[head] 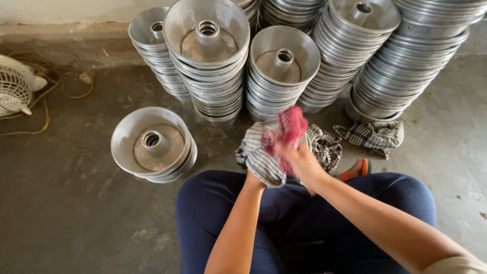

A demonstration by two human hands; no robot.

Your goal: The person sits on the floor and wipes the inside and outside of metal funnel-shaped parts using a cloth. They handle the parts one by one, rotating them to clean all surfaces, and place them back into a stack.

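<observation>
While the person is sitting on the floor [71, 213], the right hand [300, 161] is pressing a pink rag [290, 127] against a metal pan, which is almost fully hidden, so its fingers are closed on the rag. The left hand [255, 175] is sitting under a checked cloth [258, 155], and I cannot tell how its fingers are set. A short stack of ring pans [152, 144] is sitting just to the left, and tall pan stacks [284, 71] are standing behind. A white fan [15, 83] is lying far left.

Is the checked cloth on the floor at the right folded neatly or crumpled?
Crumpled. The checked cloth lies bunched in uneven folds on the concrete floor, beside the tall stack of pans.
</observation>
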